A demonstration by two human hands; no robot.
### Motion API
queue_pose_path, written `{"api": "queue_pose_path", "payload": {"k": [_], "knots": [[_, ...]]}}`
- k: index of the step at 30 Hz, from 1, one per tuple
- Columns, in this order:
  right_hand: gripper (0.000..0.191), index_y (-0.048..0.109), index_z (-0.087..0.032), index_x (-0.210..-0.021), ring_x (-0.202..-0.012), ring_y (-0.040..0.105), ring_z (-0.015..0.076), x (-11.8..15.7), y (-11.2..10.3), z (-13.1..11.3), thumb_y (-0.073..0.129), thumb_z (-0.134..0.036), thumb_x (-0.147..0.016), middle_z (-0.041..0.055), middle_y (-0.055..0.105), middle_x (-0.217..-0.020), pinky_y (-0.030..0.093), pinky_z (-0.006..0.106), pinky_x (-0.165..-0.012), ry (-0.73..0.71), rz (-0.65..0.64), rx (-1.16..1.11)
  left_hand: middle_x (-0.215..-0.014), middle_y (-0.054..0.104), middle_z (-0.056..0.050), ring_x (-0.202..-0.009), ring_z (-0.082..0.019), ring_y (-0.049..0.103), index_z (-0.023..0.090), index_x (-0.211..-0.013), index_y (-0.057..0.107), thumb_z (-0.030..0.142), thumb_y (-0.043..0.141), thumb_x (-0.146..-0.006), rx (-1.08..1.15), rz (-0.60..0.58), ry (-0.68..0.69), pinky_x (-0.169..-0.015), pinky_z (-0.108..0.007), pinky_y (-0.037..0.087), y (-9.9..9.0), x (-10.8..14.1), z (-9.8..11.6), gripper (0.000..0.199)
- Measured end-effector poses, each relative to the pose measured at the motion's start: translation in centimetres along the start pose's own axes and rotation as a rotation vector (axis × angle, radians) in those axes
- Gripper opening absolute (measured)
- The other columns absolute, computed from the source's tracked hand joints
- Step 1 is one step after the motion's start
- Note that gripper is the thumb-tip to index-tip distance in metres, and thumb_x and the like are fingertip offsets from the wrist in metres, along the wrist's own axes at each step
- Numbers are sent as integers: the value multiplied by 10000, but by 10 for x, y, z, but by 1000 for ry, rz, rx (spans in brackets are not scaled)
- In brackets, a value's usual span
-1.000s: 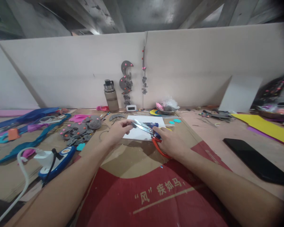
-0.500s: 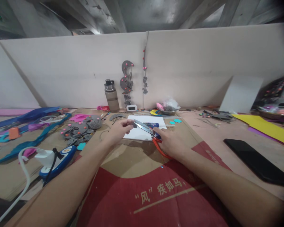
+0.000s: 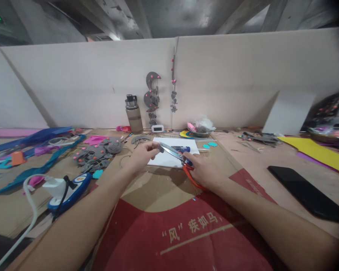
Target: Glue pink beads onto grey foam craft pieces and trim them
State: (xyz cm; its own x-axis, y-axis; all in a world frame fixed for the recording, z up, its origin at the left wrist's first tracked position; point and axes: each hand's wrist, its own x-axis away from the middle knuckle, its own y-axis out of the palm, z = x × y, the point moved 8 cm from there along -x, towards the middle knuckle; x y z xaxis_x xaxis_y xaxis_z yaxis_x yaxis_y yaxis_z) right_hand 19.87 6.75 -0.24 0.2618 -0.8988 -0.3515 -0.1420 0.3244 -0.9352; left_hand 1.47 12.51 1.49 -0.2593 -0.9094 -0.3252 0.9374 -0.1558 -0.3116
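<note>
Red-handled scissors point(image 3: 173, 152) are gripped in my right hand point(image 3: 202, 169), their blades pointing up and left toward my other hand. My left hand point(image 3: 143, 156) is closed, thumb against fingers, on a small dark grey piece point(image 3: 161, 149) at the blade tips. The piece is too small to make out fully; it looks like grey felt. Beneath both hands lies a white sheet point(image 3: 164, 160), and on it a dark blue tool point(image 3: 182, 149), probably a glue gun, partly hidden by the scissors and my right hand.
A cardboard sheet point(image 3: 147, 192) with red print covers the table's middle. On the left lie grey felt pieces point(image 3: 94, 154) and a blue power strip point(image 3: 70, 192). A bottle point(image 3: 134, 116) stands behind; a black phone point(image 3: 305, 192) and yellow sheet point(image 3: 322, 152) are on the right.
Almost nothing differs. Both hands, the scissors and the grey piece keep the same pose; the whole view has shifted very slightly.
</note>
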Motion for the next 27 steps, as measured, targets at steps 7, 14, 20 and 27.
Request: {"api": "queue_pose_path", "payload": {"k": [7, 14, 20, 27], "knots": [[417, 461, -257, -1256, -829, 602, 197, 1, -4, 0, 438, -293, -841, 70, 659, -982, 376, 255, -670, 17, -1, -23, -697, 597, -12, -547, -92, 428, 153, -836, 665, 228, 605, -662, 87, 21, -49, -523, -226, 339, -1, 2, 1, 198], [361, 483, -244, -1210, -768, 594, 179, 0, -6, 7, 405, -347, -873, 57, 655, -949, 368, 239, -613, 98, 77, -142, -700, 548, -6, -541, -65, 410, 125, -835, 633, 290, 649, -673, 247, -23, -107, -535, -215, 340, 5, 1, -4, 232], [367, 465, -246, -1221, -852, 575, 194, 2, -10, 0, 431, -311, -862, 76, 604, -1008, 365, 257, -675, 55, 61, -16, -677, 514, 12, -525, -51, 393, 120, -818, 623, 309, 704, -643, 362, -21, -152, -517, -208, 319, 6, 0, -7, 270], [365, 459, -249, -1216, -880, 573, 200, 2, -11, 0, 434, -304, -857, 75, 602, -998, 370, 260, -693, 61, 64, -28, -700, 589, -12, -588, -67, 514, 126, -789, 630, 330, 702, -682, 428, 10, -185, -586, -213, 403, 6, 1, -10, 241]]}}
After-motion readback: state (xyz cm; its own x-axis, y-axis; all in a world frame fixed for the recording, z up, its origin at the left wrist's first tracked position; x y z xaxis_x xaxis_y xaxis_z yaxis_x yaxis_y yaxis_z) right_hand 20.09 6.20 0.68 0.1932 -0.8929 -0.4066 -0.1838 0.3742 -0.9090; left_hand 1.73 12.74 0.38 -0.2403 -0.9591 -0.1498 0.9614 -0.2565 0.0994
